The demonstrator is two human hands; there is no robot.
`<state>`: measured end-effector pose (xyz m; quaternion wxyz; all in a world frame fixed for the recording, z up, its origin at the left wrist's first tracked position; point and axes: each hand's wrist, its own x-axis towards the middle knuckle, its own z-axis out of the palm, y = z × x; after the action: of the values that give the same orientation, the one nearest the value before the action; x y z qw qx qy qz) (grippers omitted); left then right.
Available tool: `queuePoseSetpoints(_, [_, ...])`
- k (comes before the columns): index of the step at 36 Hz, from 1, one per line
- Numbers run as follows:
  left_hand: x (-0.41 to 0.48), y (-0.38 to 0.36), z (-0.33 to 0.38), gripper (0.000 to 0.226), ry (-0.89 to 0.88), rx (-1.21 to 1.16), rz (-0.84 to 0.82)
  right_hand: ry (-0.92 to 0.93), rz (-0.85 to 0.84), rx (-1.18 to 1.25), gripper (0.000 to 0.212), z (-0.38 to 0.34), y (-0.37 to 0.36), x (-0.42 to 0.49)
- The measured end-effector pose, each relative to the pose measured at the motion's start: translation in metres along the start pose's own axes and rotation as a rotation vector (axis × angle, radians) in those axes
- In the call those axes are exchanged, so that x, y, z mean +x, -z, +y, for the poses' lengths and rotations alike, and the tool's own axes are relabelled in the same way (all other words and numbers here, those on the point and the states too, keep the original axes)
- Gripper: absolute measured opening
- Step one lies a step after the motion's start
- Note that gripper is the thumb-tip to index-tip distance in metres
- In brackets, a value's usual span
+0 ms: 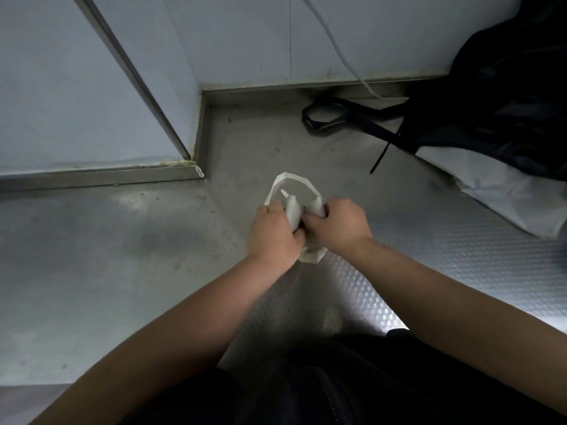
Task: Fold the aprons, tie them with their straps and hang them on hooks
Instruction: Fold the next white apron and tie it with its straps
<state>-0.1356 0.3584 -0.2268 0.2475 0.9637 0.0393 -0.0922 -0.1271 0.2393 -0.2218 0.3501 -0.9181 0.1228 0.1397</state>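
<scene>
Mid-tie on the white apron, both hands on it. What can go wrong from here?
1. The white apron is a bundle held only by the left hand and right hand. A slack grip before the knot tightens may undo the fold or drop it.
2. Its strap loop looks loose and might slip free.
3. The black straps lie looped beside the black apron and could tangle when it is lifted.

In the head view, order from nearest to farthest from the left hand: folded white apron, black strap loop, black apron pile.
1. folded white apron, gripped by the left hand
2. black strap loop, floor ahead
3. black apron pile, far right
</scene>
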Motion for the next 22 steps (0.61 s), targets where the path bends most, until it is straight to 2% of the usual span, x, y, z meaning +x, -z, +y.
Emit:
queuePoseSetpoints(3, [0.001,0.006,-0.005,0.015,0.041,-0.349,-0.146,-0.045,-0.091,-0.040,0.031,0.006,0.005,0.002])
queuePoseSetpoints(5, [0.003,0.011,-0.011,0.012,0.056,-0.428,-0.131,0.000,-0.190,-0.042,0.033,0.006,0.004,0.000])
queuePoseSetpoints(8, [0.006,0.016,-0.015,0.017,0.032,-0.360,-0.074,0.053,-0.247,0.001,0.043,0.001,0.003,-0.004])
queuePoseSetpoints(11, [0.007,0.015,-0.012,0.020,-0.057,-0.232,0.010,0.133,-0.144,-0.098,0.051,-0.003,0.004,-0.004])
queuePoseSetpoints(16, [0.007,0.010,-0.017,0.022,-0.174,-0.142,0.168,0.208,-0.015,-0.072,0.049,-0.001,0.007,-0.004])
queuePoseSetpoints(22, [0.007,0.008,-0.025,0.018,-0.246,-0.149,0.214,0.158,-0.049,0.137,0.034,-0.002,0.006,-0.003])
